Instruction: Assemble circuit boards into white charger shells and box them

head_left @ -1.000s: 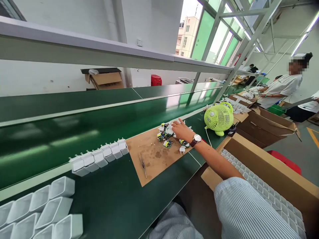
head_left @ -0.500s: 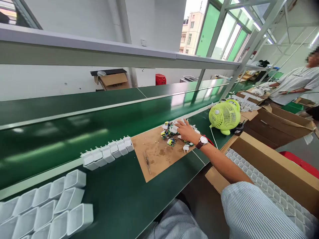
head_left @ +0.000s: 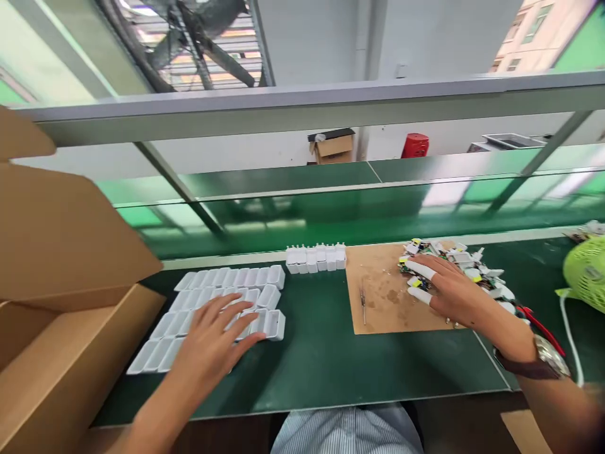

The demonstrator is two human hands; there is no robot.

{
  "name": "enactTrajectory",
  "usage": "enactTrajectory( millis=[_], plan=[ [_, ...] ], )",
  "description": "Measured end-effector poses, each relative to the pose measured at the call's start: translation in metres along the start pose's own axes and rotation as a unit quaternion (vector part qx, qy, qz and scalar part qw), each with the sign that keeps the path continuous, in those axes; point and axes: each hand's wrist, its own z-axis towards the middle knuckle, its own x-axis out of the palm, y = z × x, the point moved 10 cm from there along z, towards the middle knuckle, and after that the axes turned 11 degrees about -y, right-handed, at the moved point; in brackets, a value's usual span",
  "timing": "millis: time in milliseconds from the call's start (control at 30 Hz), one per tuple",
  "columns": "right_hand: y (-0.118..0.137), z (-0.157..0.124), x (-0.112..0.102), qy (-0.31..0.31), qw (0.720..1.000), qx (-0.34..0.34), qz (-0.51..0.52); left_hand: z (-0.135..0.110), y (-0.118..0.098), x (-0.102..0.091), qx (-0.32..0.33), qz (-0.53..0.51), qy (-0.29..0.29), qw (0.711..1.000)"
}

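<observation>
My left hand [head_left: 212,343], fingers spread, is over the rows of open white plastic cases [head_left: 227,277] on the left of the green bench. Whether its fingertips touch the front cases I cannot tell. At the right, my right hand [head_left: 449,293] reaches over a pile of small circuit boards [head_left: 416,246] with wires and white plug parts. White covers sit on two of its fingertips, and its fingers are apart. Metal tweezers [head_left: 363,306] lie on the brown cardboard sheet [head_left: 378,318]. A short row of white cases with prongs [head_left: 316,258] stands left of the sheet.
An open cardboard box [head_left: 70,353] stands at the left. Right of the pile are a red-handled tool [head_left: 543,331], a white cable [head_left: 571,347] and a lime-green fan [head_left: 586,271]. A shelf beam [head_left: 302,107] crosses above the bench, with a red stool [head_left: 416,145] behind.
The view has swung left, bringing the box at the left into sight. My left hand has come in over the white cases. My right hand is still at the circuit board pile.
</observation>
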Motion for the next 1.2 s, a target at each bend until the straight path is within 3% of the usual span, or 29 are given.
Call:
enactTrajectory(
  millis=[100,233,333,467,600,700,800,933,1067,1200],
  plan=[
    [0.014,0.004,0.007,-0.022,0.999,-0.016,0.044,-0.011,-0.002,0.027,-0.024,-0.024,0.063,0.997],
    [0.046,0.019,0.031,0.005,0.994,-0.026,0.108,-0.019,-0.01,0.075,-0.023,-0.029,0.158,0.987],
    [0.079,0.03,0.054,0.041,0.986,-0.034,0.159,-0.023,-0.013,0.089,-0.021,-0.005,0.198,0.98],
    [0.121,0.047,0.095,0.092,0.964,-0.013,0.249,-0.028,-0.032,0.077,-0.006,0.005,0.18,0.984],
    [0.165,0.075,0.154,0.157,0.909,0.029,0.386,-0.041,-0.06,0.056,0.001,-0.04,0.127,0.991],
    [0.188,0.097,0.2,0.184,0.877,0.095,0.434,-0.06,-0.054,0.044,-0.03,-0.027,0.107,0.993],
    [0.204,0.114,0.234,0.189,0.868,0.151,0.434,-0.08,-0.033,0.035,-0.06,0.01,0.09,0.994],
    [0.224,0.13,0.245,0.156,0.858,0.153,0.464,-0.094,-0.011,0.029,-0.086,0.038,0.076,0.993],
    [0.226,0.135,0.244,0.131,0.858,0.172,0.467,-0.097,0.002,0.027,-0.109,0.064,0.07,0.99],
    [0.23,0.137,0.242,0.118,0.853,0.181,0.476,-0.102,0.008,0.029,-0.082,0.089,0.08,0.989]
  ],
)
